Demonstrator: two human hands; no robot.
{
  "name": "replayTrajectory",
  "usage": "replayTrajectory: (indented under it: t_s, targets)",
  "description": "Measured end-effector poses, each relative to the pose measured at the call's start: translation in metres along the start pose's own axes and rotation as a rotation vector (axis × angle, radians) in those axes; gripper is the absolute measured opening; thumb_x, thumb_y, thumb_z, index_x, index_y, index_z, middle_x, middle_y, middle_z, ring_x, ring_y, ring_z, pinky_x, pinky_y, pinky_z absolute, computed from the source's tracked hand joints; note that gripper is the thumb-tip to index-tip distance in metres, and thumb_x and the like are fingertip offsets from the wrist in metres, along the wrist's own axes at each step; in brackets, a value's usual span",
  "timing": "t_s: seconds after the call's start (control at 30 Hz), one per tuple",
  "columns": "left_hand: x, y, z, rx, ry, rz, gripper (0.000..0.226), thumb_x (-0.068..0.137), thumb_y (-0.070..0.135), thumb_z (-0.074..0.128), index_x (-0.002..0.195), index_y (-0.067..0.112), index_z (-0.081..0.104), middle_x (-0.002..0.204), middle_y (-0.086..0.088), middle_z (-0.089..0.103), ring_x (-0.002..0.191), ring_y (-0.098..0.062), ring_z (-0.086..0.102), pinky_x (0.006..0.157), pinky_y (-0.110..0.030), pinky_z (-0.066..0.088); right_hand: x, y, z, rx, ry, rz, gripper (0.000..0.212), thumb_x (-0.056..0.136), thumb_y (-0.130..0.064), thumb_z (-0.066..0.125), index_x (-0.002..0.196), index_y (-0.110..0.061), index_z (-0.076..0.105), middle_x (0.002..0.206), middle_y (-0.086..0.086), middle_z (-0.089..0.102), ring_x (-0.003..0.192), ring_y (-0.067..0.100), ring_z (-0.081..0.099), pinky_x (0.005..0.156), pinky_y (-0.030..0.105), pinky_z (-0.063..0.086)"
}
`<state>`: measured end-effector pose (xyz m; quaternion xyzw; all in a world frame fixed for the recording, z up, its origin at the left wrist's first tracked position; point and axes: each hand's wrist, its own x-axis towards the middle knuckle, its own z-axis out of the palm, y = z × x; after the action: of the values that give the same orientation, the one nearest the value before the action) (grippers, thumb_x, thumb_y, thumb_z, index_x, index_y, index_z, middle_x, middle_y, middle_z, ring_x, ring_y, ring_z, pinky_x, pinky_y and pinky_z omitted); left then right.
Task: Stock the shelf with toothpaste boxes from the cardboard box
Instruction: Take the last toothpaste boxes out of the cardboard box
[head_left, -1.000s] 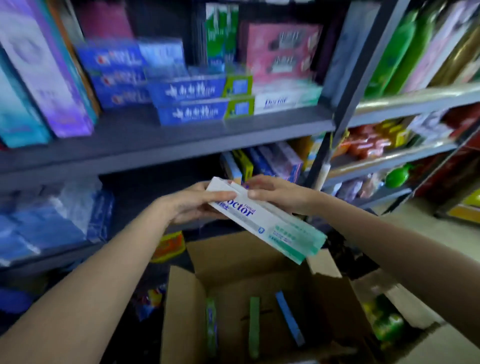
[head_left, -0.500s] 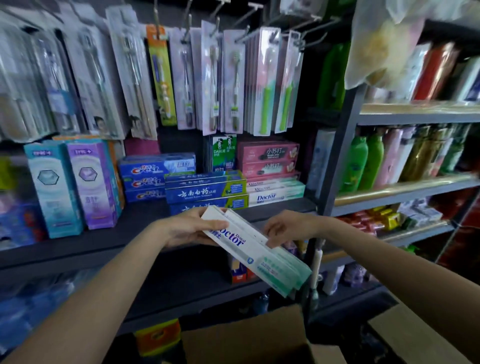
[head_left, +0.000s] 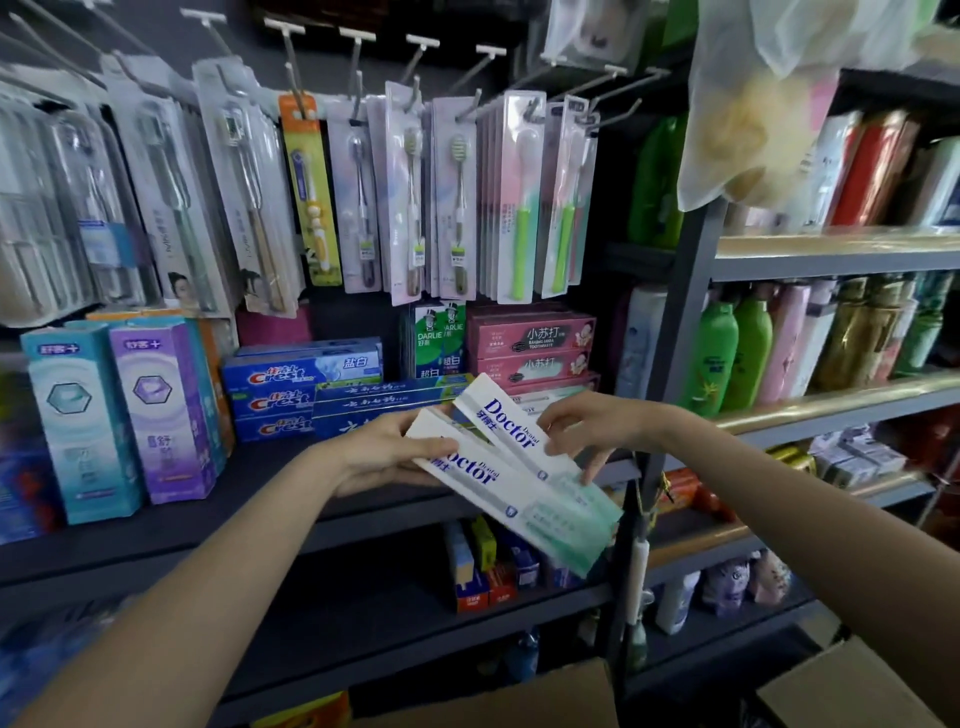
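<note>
Two "Doctor Dental" toothpaste boxes (head_left: 511, 470) held by both hands, left hand (head_left: 384, 449) and right hand (head_left: 597, 426).

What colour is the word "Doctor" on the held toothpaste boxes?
Dark blue on white, seen in the head view on the toothpaste boxes.

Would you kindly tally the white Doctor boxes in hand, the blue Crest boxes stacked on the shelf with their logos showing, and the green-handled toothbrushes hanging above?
Doctor boxes: 2
Crest boxes: 3
Green-handled toothbrushes: 2
Total: 7
</note>
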<state>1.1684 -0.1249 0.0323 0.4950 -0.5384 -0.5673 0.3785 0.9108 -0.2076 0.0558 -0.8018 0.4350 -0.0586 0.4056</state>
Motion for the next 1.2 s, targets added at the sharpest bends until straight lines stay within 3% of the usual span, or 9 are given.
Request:
replayTrajectory:
  t_s: [0.17, 0.33, 0.47, 0.53, 0.63, 0.8, 0.93, 1.07, 1.2]
  targets:
    - [0.026, -0.002, 0.015, -0.051, 0.029, 0.020, 0.040, 0.086, 0.007, 0.059, 0.124, 0.014, 0.050, 0.093, -0.001, 0.074, 0.083, -0.014, 0.071, 0.071, -0.028, 0.059, 0.008, 0.006, 0.000, 0.000, -0.029, 0.028, 0.035, 0.091, -0.017, 0.058, 0.124, -0.008, 0.053, 0.122, 0.005, 0.060, 0.103, 0.023, 0.065, 0.072, 0.032, 0.060]
    - [0.045, -0.003, 0.023, -0.108, 0.014, 0.002, 0.062, 0.083, 0.004, 0.061, 0.135, 0.029, 0.037, 0.093, -0.004, 0.073, 0.081, -0.017, 0.071, 0.070, -0.032, 0.059, 0.017, 0.012, 0.004, -0.082, -0.084, 0.013, 0.038, 0.094, -0.021, 0.055, 0.127, -0.003, 0.055, 0.126, 0.009, 0.060, 0.107, 0.021, 0.063, 0.065, 0.024, 0.059]
    - [0.052, 0.011, 0.027, -0.147, 0.090, 0.112, 0.056, 0.084, 0.003, 0.060, 0.130, 0.027, 0.039, 0.098, -0.005, 0.069, 0.075, -0.014, 0.071, 0.066, -0.031, 0.060, 0.008, 0.004, -0.010, 0.030, -0.027, -0.009, 0.058, 0.093, -0.044, 0.050, 0.144, -0.019, 0.036, 0.137, -0.002, 0.049, 0.117, 0.019, 0.053, 0.062, 0.024, 0.056]
    - [0.059, 0.022, 0.030, -0.204, 0.144, 0.182, 0.059, 0.083, 0.002, 0.061, 0.133, 0.024, 0.039, 0.099, -0.005, 0.067, 0.074, -0.015, 0.071, 0.065, -0.030, 0.060, 0.001, -0.012, -0.021, -0.050, -0.031, -0.019, 0.069, 0.086, -0.051, 0.055, 0.145, -0.029, 0.026, 0.130, -0.009, 0.050, 0.108, 0.013, 0.057, 0.060, 0.024, 0.054]
    - [0.070, 0.039, 0.039, -0.195, 0.190, 0.288, 0.070, 0.080, 0.001, 0.065, 0.137, 0.028, 0.035, 0.112, -0.004, 0.061, 0.085, -0.018, 0.069, 0.068, -0.033, 0.060, 0.012, -0.028, -0.038, -0.404, 0.084, -0.088, 0.076, 0.075, -0.028, 0.077, 0.134, -0.024, 0.029, 0.106, -0.008, 0.055, 0.079, 0.005, 0.060, 0.052, 0.029, 0.056]
    - [0.083, 0.061, 0.033, 0.399, 0.305, 0.407, 0.087, 0.079, 0.012, 0.070, 0.147, 0.028, 0.017, 0.139, 0.001, 0.042, 0.123, -0.018, 0.047, 0.103, -0.034, 0.041, 0.047, -0.028, -0.070, -0.745, 0.331, -0.083, 0.099, 0.062, -0.029, 0.085, 0.140, -0.014, 0.025, 0.133, 0.005, 0.041, 0.114, 0.026, 0.050, 0.085, 0.043, 0.053]
    - [0.082, 0.047, 0.020, 0.953, 0.397, 0.345, 0.065, 0.089, 0.017, 0.059, 0.145, 0.012, 0.027, 0.150, -0.005, 0.030, 0.137, -0.019, 0.030, 0.111, -0.027, 0.022, 0.070, -0.017, -0.083, -1.103, 0.302, 0.010, 0.101, 0.066, -0.029, 0.083, 0.144, -0.017, 0.019, 0.144, 0.004, 0.031, 0.128, 0.031, 0.038, 0.095, 0.045, 0.041]
    - [0.088, 0.023, 0.016, 1.069, 0.449, 0.359, 0.053, 0.092, 0.013, 0.052, 0.142, 0.012, 0.034, 0.149, -0.005, 0.031, 0.138, -0.019, 0.028, 0.113, -0.029, 0.021, 0.097, -0.003, -0.075, -1.190, 0.167, 0.081, 0.115, 0.066, -0.023, 0.083, 0.150, -0.016, 0.005, 0.158, 0.004, 0.009, 0.139, 0.036, 0.026, 0.109, 0.057, 0.029]
    - [0.092, 0.008, 0.009, 1.112, 0.469, 0.330, 0.050, 0.092, 0.013, 0.049, 0.141, 0.013, 0.036, 0.147, -0.004, 0.035, 0.137, -0.020, 0.028, 0.115, -0.035, 0.021, 0.113, 0.001, -0.072, -1.200, 0.112, 0.078, 0.104, 0.066, -0.023, 0.083, 0.147, -0.015, 0.018, 0.156, 0.005, 0.016, 0.137, 0.033, 0.030, 0.105, 0.049, 0.036]
